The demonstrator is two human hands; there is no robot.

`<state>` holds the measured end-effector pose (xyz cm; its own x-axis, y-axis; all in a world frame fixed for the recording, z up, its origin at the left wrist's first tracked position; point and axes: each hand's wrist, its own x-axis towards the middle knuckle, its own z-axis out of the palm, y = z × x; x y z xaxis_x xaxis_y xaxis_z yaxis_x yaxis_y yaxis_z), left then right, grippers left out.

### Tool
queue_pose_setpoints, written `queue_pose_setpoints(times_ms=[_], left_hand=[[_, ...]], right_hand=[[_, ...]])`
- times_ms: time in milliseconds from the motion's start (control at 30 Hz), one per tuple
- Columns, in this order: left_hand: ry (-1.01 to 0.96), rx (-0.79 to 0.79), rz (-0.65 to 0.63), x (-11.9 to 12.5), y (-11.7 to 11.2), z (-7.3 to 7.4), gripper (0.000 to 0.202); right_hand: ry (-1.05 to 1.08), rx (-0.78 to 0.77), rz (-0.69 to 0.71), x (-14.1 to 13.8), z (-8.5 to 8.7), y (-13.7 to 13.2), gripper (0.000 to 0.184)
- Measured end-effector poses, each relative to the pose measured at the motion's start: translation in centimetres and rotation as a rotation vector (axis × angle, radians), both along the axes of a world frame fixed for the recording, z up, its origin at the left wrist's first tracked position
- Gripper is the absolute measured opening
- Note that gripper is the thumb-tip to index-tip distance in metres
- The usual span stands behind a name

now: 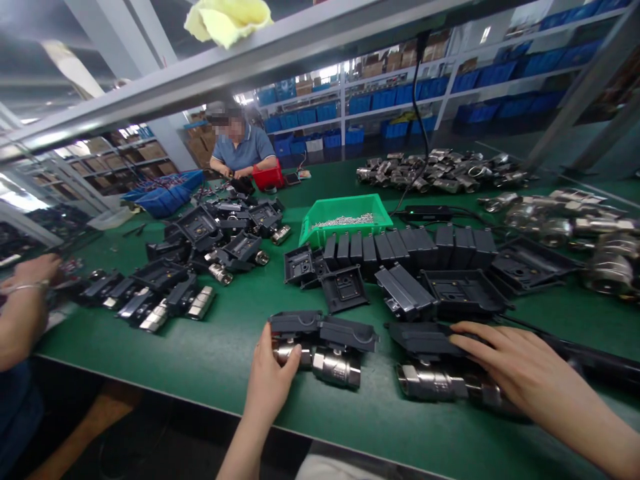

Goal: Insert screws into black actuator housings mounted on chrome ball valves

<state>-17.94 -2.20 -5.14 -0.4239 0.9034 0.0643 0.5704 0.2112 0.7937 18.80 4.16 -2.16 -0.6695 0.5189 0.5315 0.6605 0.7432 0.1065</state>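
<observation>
We're low over the green counter (225, 360), both hands down at 6 o'clock. Our left hand (273, 380) curls its fingers around the steel end of an actuator valve (325, 350), thumb pressed on the metal, black housing on top. At 4 o'clock our right hand (520, 373) lies flat and spread across a second actuator valve (430, 363), palm on the black cover, steel body showing beneath; we can't tell whether it grips or only rests. The 2 valves sit just beside each other near the counter's front edge.

Just past them, at 12 o'clock, black plastic covers (400, 257) stand in a row, with open housings lying in front. Behind that, a green bin (345, 217) holds small silver screws. At 10 o'clock, a heap of assembled valves (200, 260) sprawls. At 2 o'clock, bare steel valve bodies (440, 170) pile up. At 9 o'clock a co-worker's hand (30, 273) rests at the counter's edge, and another person (243, 150) sits far across at 11 o'clock. A yellow cloth (227, 20) hangs over the overhead rail.
</observation>
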Motion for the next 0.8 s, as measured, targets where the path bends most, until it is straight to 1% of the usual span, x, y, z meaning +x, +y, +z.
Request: queue_pose_setpoints(times_ms=[100, 133, 200, 267, 300, 367, 433, 467, 533, 600, 667, 800], left_hand=[[-0.009, -0.002, -0.056, -1.3, 0.5, 0.5, 0.069], [-0.021, -0.013, -0.087, -1.7, 0.6, 0.8, 0.07], [-0.048, -0.041, -0.145, -2.1, 0.7, 1.2, 0.07], [-0.061, -0.067, -0.179, -2.3, 0.7, 1.4, 0.069], [-0.058, -0.072, -0.185, -2.3, 0.7, 1.4, 0.069], [-0.04, -0.056, -0.181, -2.2, 0.7, 1.3, 0.067], [-0.026, -0.025, -0.169, -2.1, 0.8, 1.1, 0.065], [-0.022, -0.015, -0.162, -2.0, 0.8, 1.0, 0.064], [-0.02, -0.012, -0.148, -2.0, 0.8, 0.8, 0.063], [-0.023, -0.016, -0.134, -1.9, 0.8, 0.8, 0.063], [-0.019, -0.018, -0.113, -1.7, 0.8, 0.8, 0.063], [-0.007, -0.048, -0.054, -0.7, 0.4, 0.6, 0.066]], right_hand=[[0.013, 0.032, 0.054, 0.0, 0.5, 0.2, 0.03], [0.015, 0.039, 0.052, 0.0, 0.5, 0.2, 0.03], [0.039, 0.039, 0.005, -0.3, 0.5, -0.3, 0.031], [0.11, 0.012, -0.055, -1.4, 0.7, -1.2, 0.031], [0.15, -0.011, -0.069, -2.4, 0.9, -1.8, 0.032], [0.213, -0.075, -0.046, -5.4, 1.4, -3.0, 0.031], [0.217, -0.122, 0.032, -9.0, 1.6, -3.6, 0.03], [0.201, -0.143, 0.038, -10.9, 1.6, -3.6, 0.033], [0.168, -0.154, 0.004, -13.9, 1.3, -3.1, 0.035], [0.109, -0.198, -0.049, -15.6, 0.9, -2.2, 0.034], [0.063, -0.257, -0.068, -16.1, 0.6, -1.4, 0.032], [0.083, -0.289, -0.022, -15.1, 0.5, -0.8, 0.03]])
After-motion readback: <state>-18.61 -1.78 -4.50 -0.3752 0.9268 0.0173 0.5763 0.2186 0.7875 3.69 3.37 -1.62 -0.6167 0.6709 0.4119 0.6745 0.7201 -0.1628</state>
